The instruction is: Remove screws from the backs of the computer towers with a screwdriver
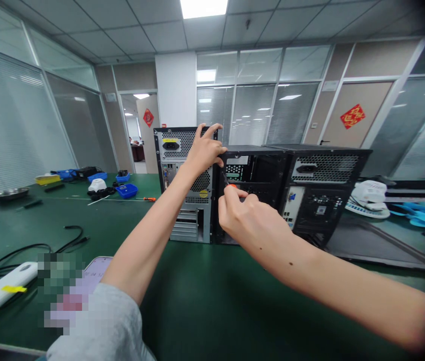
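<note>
Three computer cases stand side by side on the table with their backs toward me. My left hand (205,149) is up at the top corner where the silver-backed computer case (187,210) meets the open black computer case (268,168). Its fingers are spread, and the thumb side rests at the black case's upper left corner. My right hand (240,210) is closed around a screwdriver (231,186), of which only a bit of red-orange handle and the thin shaft show. The shaft points at the black case's left rear edge; its tip is too small to make out.
A third computer case (319,200) stands to the right, beside a dark flat panel (378,245). Blue trays (127,190), another screwdriver (149,199) and black cables (35,248) lie leftward. Near me are a white power strip (5,291) and a phone (97,265).
</note>
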The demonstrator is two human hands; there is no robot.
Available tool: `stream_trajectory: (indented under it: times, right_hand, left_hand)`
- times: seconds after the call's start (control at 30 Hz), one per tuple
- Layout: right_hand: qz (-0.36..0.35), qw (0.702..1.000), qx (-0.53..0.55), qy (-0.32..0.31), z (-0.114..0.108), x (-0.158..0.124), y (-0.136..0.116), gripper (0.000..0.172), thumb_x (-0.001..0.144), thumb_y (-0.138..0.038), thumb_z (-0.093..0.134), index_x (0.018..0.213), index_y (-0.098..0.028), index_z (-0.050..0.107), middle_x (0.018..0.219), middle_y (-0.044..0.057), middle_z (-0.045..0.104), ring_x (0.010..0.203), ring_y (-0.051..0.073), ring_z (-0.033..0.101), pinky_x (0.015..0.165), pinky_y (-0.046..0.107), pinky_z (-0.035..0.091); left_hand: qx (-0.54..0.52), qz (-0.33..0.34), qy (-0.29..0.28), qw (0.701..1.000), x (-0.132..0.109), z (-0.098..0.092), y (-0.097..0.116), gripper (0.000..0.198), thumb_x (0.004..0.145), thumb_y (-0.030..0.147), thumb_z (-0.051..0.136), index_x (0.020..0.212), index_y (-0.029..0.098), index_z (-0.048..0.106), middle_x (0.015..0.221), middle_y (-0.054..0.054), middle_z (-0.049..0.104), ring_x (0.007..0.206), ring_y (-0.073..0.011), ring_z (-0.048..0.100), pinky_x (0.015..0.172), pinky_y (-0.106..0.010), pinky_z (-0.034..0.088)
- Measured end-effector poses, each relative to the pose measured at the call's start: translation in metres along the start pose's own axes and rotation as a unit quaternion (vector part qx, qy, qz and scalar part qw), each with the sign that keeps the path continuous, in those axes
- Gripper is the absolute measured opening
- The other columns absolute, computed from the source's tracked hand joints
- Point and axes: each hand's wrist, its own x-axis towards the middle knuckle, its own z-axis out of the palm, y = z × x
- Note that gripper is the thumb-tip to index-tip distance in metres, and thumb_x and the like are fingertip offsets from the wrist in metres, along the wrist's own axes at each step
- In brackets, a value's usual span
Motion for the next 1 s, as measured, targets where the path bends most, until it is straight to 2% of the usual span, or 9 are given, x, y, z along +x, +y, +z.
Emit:
stream_trajectory:
  times: [0.17,0.3,0.6,1.0]
  right_hand:
    - [0.009,1.0,0.014,-0.006,0.001,-0.001,0.0,0.025,0.069,0.008,0.036,0.072,-0.009,0.054,0.069,0.004,0.053,0.04,0.008,0.046,0.034,0.021,0.018]
    - [0.02,0.999,0.022,-0.017,0.0,-0.002,0.0,0.025,0.071,0.007,0.035,0.071,-0.009,0.055,0.068,0.004,0.053,0.04,0.008,0.046,0.033,0.021,0.02]
    - [0.034,0.997,0.047,-0.045,-0.003,0.002,0.0,0.027,0.072,0.006,0.034,0.073,-0.008,0.057,0.067,0.006,0.056,0.039,0.008,0.048,0.035,0.02,0.021]
    - [0.091,0.995,0.012,0.027,0.007,-0.004,-0.016,0.02,0.075,0.001,0.04,0.069,-0.007,0.057,0.062,0.003,0.055,0.034,0.008,0.047,0.034,0.021,0.014]
  left_hand:
    - [-0.004,0.0,-0.001,1.0,0.0,0.001,-0.001,0.022,0.079,0.024,0.049,0.095,0.02,0.064,0.096,-0.007,0.064,0.13,-0.0304,0.018,0.106,-0.055,0.005]
    - [-0.008,-0.009,-0.002,1.0,0.0,0.0,0.001,0.023,0.079,0.025,0.049,0.097,0.021,0.063,0.1,-0.006,0.063,0.131,-0.0302,0.016,0.107,-0.054,0.004]
    - [-0.008,-0.013,0.01,1.0,0.0,-0.004,0.005,0.02,0.077,0.023,0.05,0.09,0.022,0.066,0.088,-0.006,0.066,0.129,-0.0299,0.024,0.106,-0.054,0.008]
    - [-0.002,-0.021,-0.005,1.0,0.0,-0.005,0.004,0.021,0.077,0.024,0.05,0.09,0.021,0.066,0.089,-0.007,0.066,0.129,-0.0302,0.023,0.106,-0.055,0.006]
